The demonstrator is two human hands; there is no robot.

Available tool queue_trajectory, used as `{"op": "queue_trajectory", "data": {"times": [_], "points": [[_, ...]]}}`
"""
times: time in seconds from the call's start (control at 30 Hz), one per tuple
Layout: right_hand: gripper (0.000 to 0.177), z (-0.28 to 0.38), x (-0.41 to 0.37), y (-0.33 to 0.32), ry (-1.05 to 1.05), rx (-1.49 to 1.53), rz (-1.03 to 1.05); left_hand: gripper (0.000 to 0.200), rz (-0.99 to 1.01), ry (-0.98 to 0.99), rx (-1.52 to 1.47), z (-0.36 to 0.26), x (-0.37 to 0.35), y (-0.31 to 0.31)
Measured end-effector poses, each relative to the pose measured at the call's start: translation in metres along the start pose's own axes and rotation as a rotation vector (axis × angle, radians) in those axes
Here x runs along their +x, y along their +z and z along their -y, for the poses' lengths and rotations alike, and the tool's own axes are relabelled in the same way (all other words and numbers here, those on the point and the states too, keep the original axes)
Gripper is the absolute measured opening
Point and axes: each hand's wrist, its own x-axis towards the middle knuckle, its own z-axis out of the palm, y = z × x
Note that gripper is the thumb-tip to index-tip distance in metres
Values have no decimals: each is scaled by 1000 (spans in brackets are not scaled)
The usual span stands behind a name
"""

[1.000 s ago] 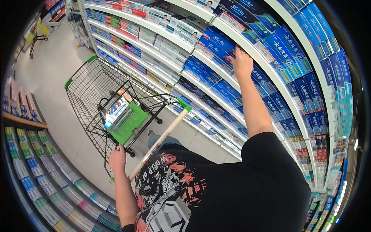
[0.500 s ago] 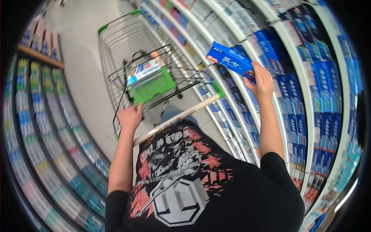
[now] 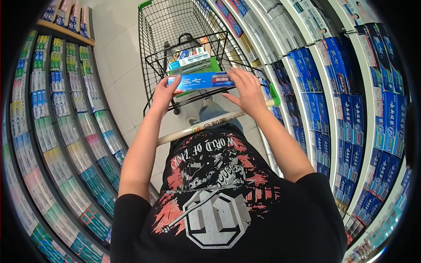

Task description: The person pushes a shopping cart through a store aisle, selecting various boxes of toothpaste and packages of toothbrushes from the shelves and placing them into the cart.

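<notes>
A long blue toothpaste box [image 3: 197, 81] with white characters and red patches is held level above the cart's near end. My left hand [image 3: 163, 94] grips its left end, thumb on the front face. At the right end, my right hand [image 3: 247, 90] has its fingers on the box, while the thumb sits apart, below its lower edge. Just beneath the hands runs the pale cart handle [image 3: 206, 128]. Beyond the box, more packages [image 3: 190, 61] sit by the green panel [image 3: 213, 65] of the shopping cart [image 3: 153, 26].
Tall shelves of blue toothpaste boxes [image 3: 351, 114] line the right side. Racks of packaged toothbrushes and boxes [image 3: 57, 127] curve along the left. Pale floor tiles [image 3: 116, 57] show between the left rack and the cart.
The toothpaste box has moved from the right shelf side to in front of me and turned level. My left hand has risen from near the cart handle and taken its left end.
</notes>
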Motion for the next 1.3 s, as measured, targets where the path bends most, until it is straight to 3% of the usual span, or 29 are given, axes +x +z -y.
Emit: {"op": "queue_trajectory", "data": {"times": [0.07,0.13,0.3,0.47,0.57,0.63,0.77,0.9,1.07,1.13,1.3], "points": [[52,-7,-20,20,9,-10,29,43,10,-20,69,17,25,-24],[42,-13,-36,35,185,103,238,47,-82,-171,165,34,47,-38],[29,-13,-36,35,100,91,267,70,-136,-303,109,78,85,-51],[21,-11,-37,36,98,108,260,66,-202,-364,179,93,104,-44],[20,-9,-37,34,106,105,240,66,-246,-323,440,102,110,-46],[20,-9,-38,34,114,99,237,69,-284,-262,1050,109,120,-54],[20,-6,-40,34,132,99,238,61,-367,-94,1121,102,108,-50],[20,-5,-41,35,108,100,199,58,-363,109,970,112,114,-56],[20,-3,-43,35,105,127,199,59,-240,22,924,114,115,-54],[20,-2,-42,34,107,123,199,57,-163,12,724,126,123,-65],[19,-2,-42,37,102,117,196,55,-147,31,606,119,118,-61]]}}
